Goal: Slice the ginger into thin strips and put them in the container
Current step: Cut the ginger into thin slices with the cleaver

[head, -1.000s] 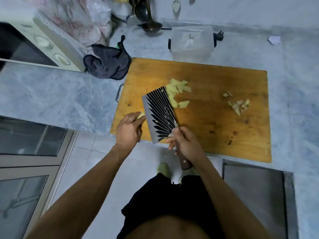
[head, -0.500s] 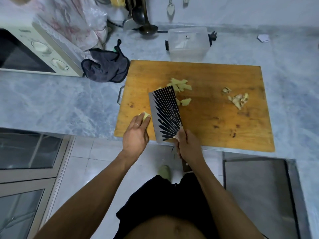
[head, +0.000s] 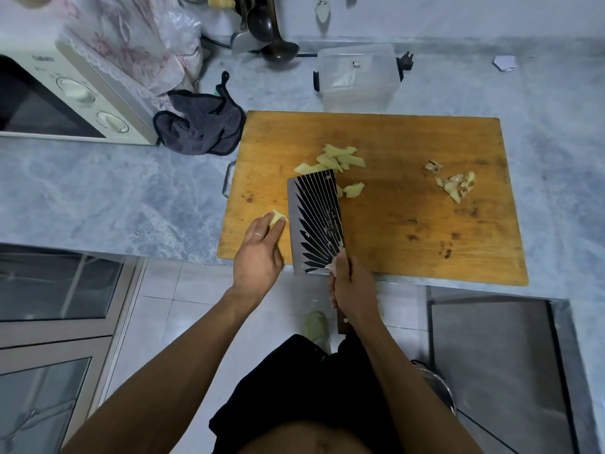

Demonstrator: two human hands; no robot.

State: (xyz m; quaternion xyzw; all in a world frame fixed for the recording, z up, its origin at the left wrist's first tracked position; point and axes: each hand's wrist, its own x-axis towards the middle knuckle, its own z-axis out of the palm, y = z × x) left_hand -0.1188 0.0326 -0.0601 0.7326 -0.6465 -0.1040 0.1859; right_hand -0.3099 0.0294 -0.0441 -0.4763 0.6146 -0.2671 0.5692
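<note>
Ginger piece: pinned under my left hand fingertips, near-left of the board. Cleaver: handle gripped in my right hand, blade beside the piece. Cut slices: piled mid-board, not yet strips. Container: on the worktop behind the board, nothing in it yet.

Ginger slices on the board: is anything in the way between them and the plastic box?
Nothing visible blocks the way. The ginger slices lie on the cutting board, and the plastic box stands just past the board's far edge. Only bare board lies between. The cleaver sits nearer the person, behind the slices.
</note>
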